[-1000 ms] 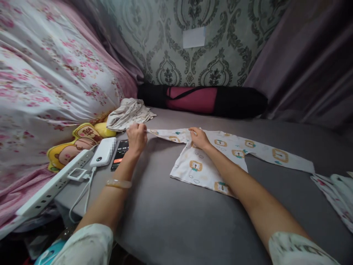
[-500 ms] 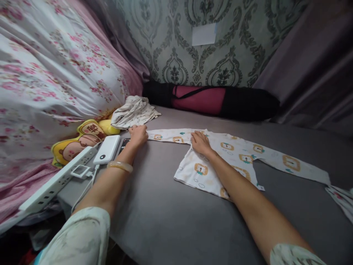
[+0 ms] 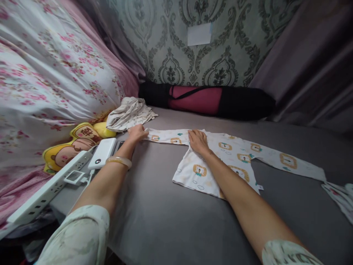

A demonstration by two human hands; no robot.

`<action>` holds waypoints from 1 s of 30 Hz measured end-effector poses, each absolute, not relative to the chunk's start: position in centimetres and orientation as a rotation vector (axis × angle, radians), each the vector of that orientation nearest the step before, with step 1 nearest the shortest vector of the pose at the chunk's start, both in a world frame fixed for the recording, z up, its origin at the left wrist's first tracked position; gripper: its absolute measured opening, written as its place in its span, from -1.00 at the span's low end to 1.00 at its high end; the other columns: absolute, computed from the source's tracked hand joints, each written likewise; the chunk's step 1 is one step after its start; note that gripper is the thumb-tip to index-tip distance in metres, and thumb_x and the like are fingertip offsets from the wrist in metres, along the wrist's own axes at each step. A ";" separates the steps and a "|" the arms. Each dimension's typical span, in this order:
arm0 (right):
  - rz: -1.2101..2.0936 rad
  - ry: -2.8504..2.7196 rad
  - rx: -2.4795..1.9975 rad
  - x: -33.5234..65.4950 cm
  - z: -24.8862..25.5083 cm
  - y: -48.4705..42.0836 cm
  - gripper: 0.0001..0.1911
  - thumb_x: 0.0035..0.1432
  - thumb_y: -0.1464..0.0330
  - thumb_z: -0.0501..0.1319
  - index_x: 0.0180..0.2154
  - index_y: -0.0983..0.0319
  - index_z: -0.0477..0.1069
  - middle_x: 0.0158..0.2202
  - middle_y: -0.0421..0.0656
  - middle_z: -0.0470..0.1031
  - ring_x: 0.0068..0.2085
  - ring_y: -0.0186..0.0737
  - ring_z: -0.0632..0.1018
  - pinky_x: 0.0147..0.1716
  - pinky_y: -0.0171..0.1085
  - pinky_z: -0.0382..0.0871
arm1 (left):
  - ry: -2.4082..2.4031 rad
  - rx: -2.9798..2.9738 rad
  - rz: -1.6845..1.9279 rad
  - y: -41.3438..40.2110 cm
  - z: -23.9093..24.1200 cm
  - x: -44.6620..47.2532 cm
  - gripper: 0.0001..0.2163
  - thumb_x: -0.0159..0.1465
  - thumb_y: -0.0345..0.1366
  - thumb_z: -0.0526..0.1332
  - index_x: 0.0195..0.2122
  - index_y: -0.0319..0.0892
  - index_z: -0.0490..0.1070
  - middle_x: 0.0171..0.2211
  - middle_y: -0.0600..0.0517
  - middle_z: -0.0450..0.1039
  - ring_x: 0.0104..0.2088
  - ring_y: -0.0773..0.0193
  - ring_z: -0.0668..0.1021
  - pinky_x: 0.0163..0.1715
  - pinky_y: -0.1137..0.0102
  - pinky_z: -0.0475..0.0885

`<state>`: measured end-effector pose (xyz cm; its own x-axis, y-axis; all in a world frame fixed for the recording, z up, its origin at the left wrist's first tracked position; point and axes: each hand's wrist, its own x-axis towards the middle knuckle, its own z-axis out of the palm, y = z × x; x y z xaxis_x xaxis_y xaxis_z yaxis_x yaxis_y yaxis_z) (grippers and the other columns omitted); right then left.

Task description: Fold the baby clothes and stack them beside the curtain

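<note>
A small white long-sleeved shirt printed with orange lion faces lies spread on the grey sheet. My left hand pinches the cuff of its left-side sleeve, which stretches out straight. Flat on the shirt near that sleeve's shoulder rests my right hand, fingers extended. The other sleeve reaches toward the right, its cuff near another piece of light cloth. Part of the shirt's lower body is hidden under my right forearm.
A crumpled light cloth lies beyond my left hand. Left of my forearm are a white power bank, a power strip, a partly hidden phone and a yellow plush. A black and pink long bag lies along the wall.
The view has shifted slightly, so everything sits a little further left. Both hands keep their places on the shirt, which lies much as before.
</note>
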<state>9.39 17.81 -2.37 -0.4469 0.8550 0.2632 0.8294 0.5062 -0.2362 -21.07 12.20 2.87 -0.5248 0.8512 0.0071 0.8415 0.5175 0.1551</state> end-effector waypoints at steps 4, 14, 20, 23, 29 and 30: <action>0.170 -2.500 -1.389 9.3 -2.1 17.7 -0.48 0.39 0.23 -0.19 0.27 0.19 0.17 0.33 -0.10 0.14 0.34 -0.05 0.07 0.28 -0.06 -0.16 | 2.743 1.442 0.418 12.0 2.7 -20.5 -0.62 0.22 -0.32 0.06 0.06 -0.30 0.27 -0.11 -0.31 0.49 -0.10 -0.06 0.54 -0.20 0.24 0.39; 0.157 -2.548 -1.473 8.7 -2.2 17.6 -0.42 0.37 0.13 -0.17 0.31 0.20 0.10 0.36 -0.03 0.07 0.35 0.05 0.06 0.27 0.02 -0.16 | 2.878 1.705 0.205 11.7 1.9 -18.1 -0.63 0.23 -0.54 -0.07 0.03 -0.42 0.30 0.01 -0.44 0.35 0.06 -0.19 0.41 -0.08 0.12 0.31; 0.115 -2.548 -1.478 8.8 -2.2 17.5 -0.42 0.37 0.15 -0.17 0.31 0.21 0.12 0.35 -0.04 0.09 0.34 0.05 0.09 0.27 0.02 -0.13 | 2.284 2.273 0.326 13.5 1.2 -9.4 -0.66 0.29 -0.46 -0.04 0.05 -0.32 0.34 0.04 -0.25 0.41 0.09 0.01 0.40 0.07 0.20 0.25; 0.100 -2.543 -1.483 8.8 -2.2 17.5 -0.44 0.37 0.21 -0.18 0.32 0.21 0.10 0.36 -0.05 0.09 0.34 0.03 0.09 0.27 0.00 -0.14 | 2.065 2.302 0.425 14.3 -0.7 -5.1 -0.63 0.39 -0.29 -0.10 0.13 -0.27 0.30 0.15 -0.19 0.35 0.18 0.05 0.33 0.16 0.18 0.19; 0.144 -2.522 -1.530 8.6 -2.2 17.6 -0.43 0.36 0.21 -0.18 0.32 0.20 0.10 0.36 -0.07 0.07 0.34 0.07 0.08 0.28 0.08 -0.16 | 2.219 2.111 0.344 13.7 -2.4 -5.2 -0.51 0.42 -0.15 -0.18 0.29 -0.25 0.13 0.34 -0.17 0.07 0.34 0.03 0.11 0.29 0.09 -0.01; 0.149 -2.519 -1.532 8.6 -2.1 17.6 -0.43 0.36 0.20 -0.18 0.32 0.20 0.10 0.36 -0.07 0.07 0.34 0.08 0.08 0.28 0.09 -0.16 | 2.246 2.084 0.313 13.4 -2.3 -6.1 -0.49 0.42 -0.13 -0.18 0.31 -0.24 0.10 0.35 -0.17 0.04 0.35 0.02 0.09 0.29 0.09 -0.02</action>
<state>8.55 17.59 -2.15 -0.4480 0.8874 0.1090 0.8684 0.4609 -0.1829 -6.08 13.43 -2.30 -0.0832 0.9922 0.0928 0.9797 0.0644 0.1898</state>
